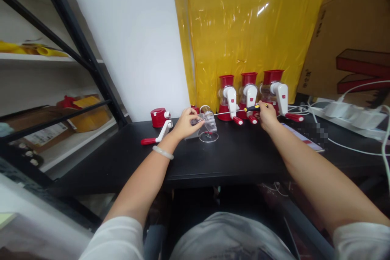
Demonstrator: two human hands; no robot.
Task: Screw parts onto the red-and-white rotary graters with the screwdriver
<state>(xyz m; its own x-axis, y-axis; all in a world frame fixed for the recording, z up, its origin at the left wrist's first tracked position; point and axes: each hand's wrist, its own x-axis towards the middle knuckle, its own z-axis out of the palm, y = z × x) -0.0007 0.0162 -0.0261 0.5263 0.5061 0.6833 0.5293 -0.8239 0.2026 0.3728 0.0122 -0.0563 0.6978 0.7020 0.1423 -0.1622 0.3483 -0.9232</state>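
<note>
- The yellow plastic curtain hangs behind the clear plastic grater body, which is the landmark here.
- The black bench lies below the clear body and carries the things around it.
- A large cardboard box leans far to the right of the clear body, at the back.
- Three rotary graters, with red hoppers and white cranks, stand in a row to the right of the clear body.
- The clear plastic grater body is at the left hand, its round rim toward the bench; whether this rim touches the bench, I cannot tell.
- The left hand grasps the clear body from its left side, with thumb and fingers pinched.
- The right hand, to the right of the clear body, is closed around the screwdriver handle.
- The screwdriver, black and yellow, points its long shaft leftward to the clear body; contact of the tip is too small to tell.
- A red round housing and a loose white crank with red grip lie left of the clear body.
</note>
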